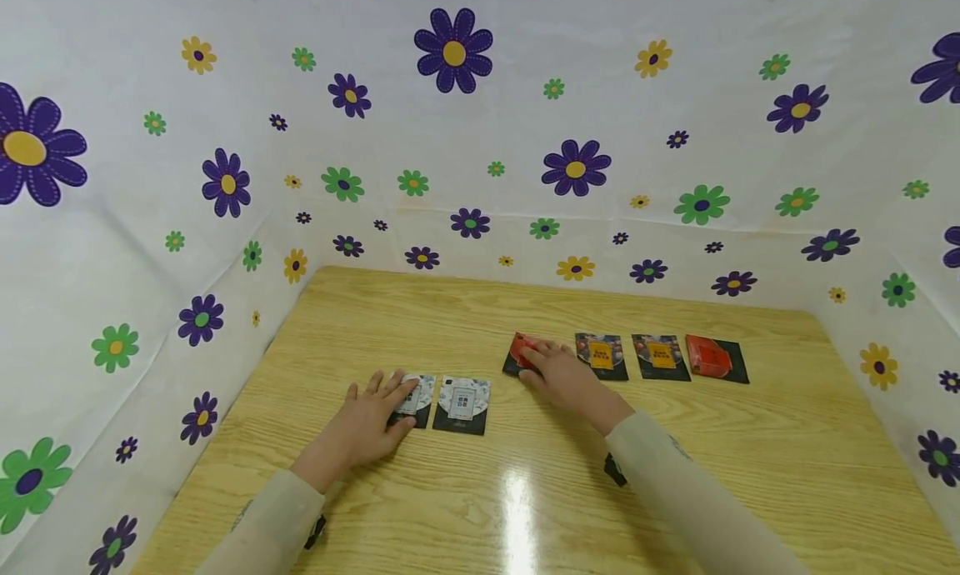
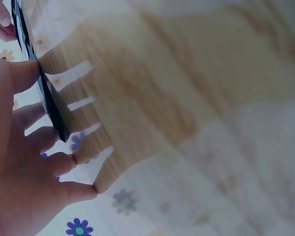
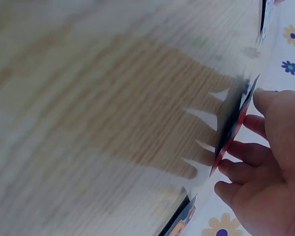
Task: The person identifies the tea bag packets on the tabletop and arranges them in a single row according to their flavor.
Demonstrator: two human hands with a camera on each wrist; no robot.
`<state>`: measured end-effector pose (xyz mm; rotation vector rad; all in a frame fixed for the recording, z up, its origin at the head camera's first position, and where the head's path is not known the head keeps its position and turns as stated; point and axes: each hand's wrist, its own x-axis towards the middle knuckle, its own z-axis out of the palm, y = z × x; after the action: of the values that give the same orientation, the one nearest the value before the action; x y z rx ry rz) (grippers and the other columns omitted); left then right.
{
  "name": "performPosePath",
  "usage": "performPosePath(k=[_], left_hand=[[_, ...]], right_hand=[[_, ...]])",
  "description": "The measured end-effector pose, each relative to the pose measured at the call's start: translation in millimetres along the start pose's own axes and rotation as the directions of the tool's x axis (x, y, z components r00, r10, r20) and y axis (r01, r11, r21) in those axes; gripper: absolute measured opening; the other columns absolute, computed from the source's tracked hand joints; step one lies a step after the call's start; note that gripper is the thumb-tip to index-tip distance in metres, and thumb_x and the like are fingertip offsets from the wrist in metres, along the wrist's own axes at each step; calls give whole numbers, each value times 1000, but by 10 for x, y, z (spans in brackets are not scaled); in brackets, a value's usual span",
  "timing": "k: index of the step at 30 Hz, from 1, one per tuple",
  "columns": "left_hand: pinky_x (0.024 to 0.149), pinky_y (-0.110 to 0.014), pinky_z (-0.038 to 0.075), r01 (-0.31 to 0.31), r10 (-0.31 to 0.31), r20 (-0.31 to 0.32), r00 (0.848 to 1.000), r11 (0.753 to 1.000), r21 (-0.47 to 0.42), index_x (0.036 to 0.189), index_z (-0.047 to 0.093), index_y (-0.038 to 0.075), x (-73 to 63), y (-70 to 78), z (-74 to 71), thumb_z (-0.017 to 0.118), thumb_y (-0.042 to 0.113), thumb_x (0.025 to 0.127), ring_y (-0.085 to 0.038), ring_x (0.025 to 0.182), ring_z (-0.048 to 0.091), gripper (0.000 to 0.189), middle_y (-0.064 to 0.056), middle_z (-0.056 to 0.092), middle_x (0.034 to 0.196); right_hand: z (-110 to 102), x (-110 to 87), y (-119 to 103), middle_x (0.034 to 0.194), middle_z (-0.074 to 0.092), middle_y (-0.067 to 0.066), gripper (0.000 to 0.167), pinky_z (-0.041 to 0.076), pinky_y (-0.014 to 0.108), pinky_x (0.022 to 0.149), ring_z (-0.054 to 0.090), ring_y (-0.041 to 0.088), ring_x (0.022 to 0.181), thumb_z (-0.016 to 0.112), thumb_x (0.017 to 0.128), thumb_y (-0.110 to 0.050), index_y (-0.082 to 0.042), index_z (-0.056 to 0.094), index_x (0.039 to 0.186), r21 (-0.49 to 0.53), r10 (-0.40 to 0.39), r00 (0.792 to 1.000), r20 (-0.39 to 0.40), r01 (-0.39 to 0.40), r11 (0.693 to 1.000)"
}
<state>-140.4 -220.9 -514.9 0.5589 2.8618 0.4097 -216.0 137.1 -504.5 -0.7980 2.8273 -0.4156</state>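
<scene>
In the head view my left hand (image 1: 365, 425) lies over a flat square packet (image 1: 425, 392) with a white patterned top and black bottom. Its fingers are spread; the left wrist view shows the thumb touching the edge of this thin packet (image 2: 56, 115). A matching white-and-black packet (image 1: 462, 405) lies just to its right. Farther right, my right hand (image 1: 567, 381) rests its fingers on a red-and-black packet (image 1: 517, 347), partly covered by them. Seen edge-on in the right wrist view, that packet (image 3: 231, 135) lies under fairly straight fingertips.
Right of the right hand, two dark packets with orange labels (image 1: 602, 357) (image 1: 662, 357) and another red-and-black packet (image 1: 716, 358) form a row. They lie on a wood-grain table (image 1: 420, 500). White flower-print sheeting (image 1: 510, 117) surrounds the back and sides.
</scene>
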Motion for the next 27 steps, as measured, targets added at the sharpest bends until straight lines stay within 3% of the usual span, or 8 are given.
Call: performPosePath(k=[8,19,27], left_hand=[[117,-83,19,2,-2,0,1000,1000,5,167,35,16,-5,2,-10,54,41,110,-53,158,22,64,-18,29,173],[118,-83,17,3,-3,6,1000,1000,-7,167,35,16,-8,8,-17,53,41,111,-53,159,21,64,-18,28,173],[117,-84,18,-5,5,-5,1000,1000,0,166,36,15,-10,3,-11,53,42,111,-54,158,22,64,-18,29,173]], right_hand=[[10,-128,-33,154,55,26,46,40,65,118,53,48,142,59,109,-23,-3,57,150,-47,-76,996,-37,75,996],[1,-311,-104,151,58,24,47,52,67,104,58,58,131,64,107,-26,-7,59,150,-32,-69,997,-18,68,997],[9,-427,-154,153,57,25,46,43,65,115,54,51,139,63,108,-23,-5,59,150,-24,-84,996,-9,84,996]])
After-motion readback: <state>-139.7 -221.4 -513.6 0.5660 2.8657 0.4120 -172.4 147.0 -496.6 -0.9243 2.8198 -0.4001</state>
